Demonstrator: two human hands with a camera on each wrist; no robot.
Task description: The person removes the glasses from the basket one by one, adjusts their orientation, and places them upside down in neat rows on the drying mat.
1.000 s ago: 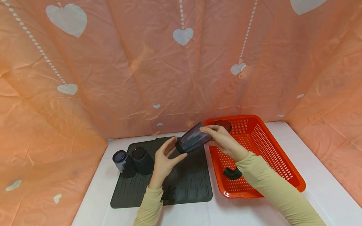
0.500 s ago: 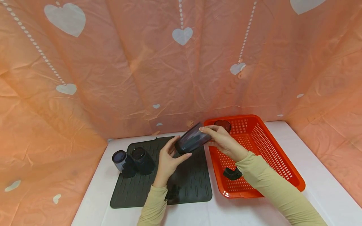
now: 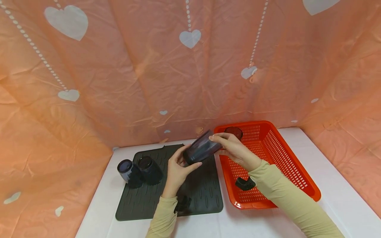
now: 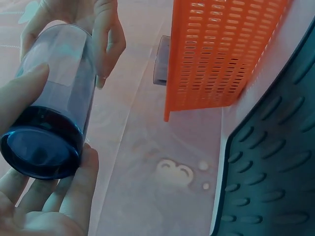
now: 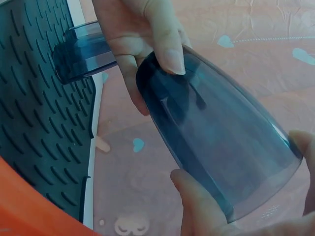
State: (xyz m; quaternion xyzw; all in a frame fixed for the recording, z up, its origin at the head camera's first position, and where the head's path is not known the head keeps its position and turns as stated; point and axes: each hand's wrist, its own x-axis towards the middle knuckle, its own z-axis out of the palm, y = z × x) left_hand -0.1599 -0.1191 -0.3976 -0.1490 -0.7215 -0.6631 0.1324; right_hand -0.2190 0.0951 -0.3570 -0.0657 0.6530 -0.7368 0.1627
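Note:
A tinted drinking glass (image 3: pixel 200 148) hangs tilted above the dark ribbed mat (image 3: pixel 205 195), held between both hands. My left hand (image 3: pixel 177 173) has its thumb and fingers round the thick dark base, which faces me in the left wrist view. At the wider rim end, my right hand (image 3: pixel 236 148) pinches the glass between thumb and fingers. The right wrist view shows the left thumb lying on the glass (image 5: pixel 216 132) near its base. Two similar dark glasses, one (image 3: pixel 130 174) beside the other (image 3: pixel 150 170), stand close together at the mat's left side.
An orange-red perforated basket (image 3: pixel 271 165) stands right of the mat, below my right forearm. A round glass rim (image 3: pixel 234 132) shows at its far left corner. Both mat and basket lie on a white table (image 3: pixel 293 140) before an orange heart-patterned curtain (image 3: pixel 148 66).
My left hand has moved right and slightly up, from spread fingers beside the glass's base to a hold round it. The right hand and the glass have barely moved.

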